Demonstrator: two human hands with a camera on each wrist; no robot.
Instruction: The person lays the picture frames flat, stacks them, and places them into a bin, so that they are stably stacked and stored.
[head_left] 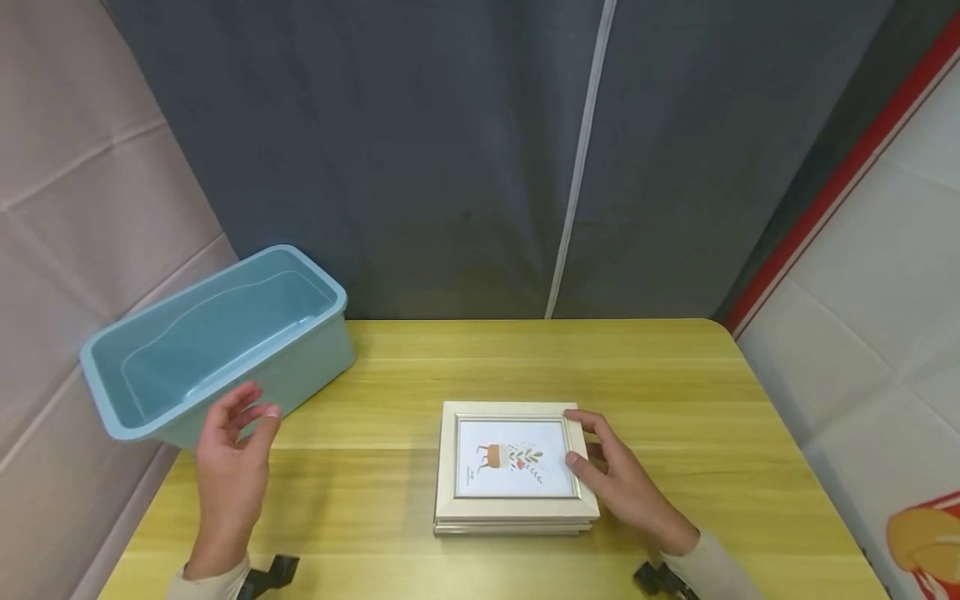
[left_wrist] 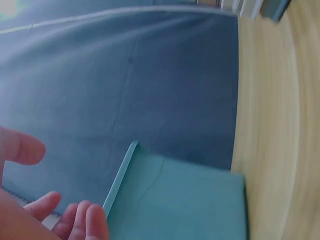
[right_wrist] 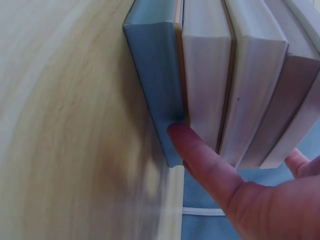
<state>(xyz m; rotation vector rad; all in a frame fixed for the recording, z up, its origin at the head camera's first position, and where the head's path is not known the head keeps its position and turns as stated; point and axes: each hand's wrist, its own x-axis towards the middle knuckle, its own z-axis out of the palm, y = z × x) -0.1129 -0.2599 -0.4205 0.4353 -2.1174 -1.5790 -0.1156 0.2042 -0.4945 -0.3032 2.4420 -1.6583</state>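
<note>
A stack of picture frames (head_left: 517, 505) lies on the table, its top frame cream with a printed plant picture (head_left: 510, 457). My right hand (head_left: 626, 479) is at the stack's right edge, thumb and index finger touching the top frame's border. In the right wrist view, one finger (right_wrist: 212, 172) reaches along the side of the stack to a blue piece (right_wrist: 155, 75) at the bottom, under several whitish frames (right_wrist: 210, 75). My left hand (head_left: 232, 467) hovers with nothing in it, fingers loosely bent, just in front of a light-blue plastic bin (head_left: 318, 354).
The bin stands at the table's left back corner against a pale wall panel (head_left: 67, 208). Behind the wooden table (head_left: 645, 375) hangs a dark grey curtain (head_left: 420, 167) with a pale vertical strip. A white panel (head_left: 885, 275) with red trim borders the right side.
</note>
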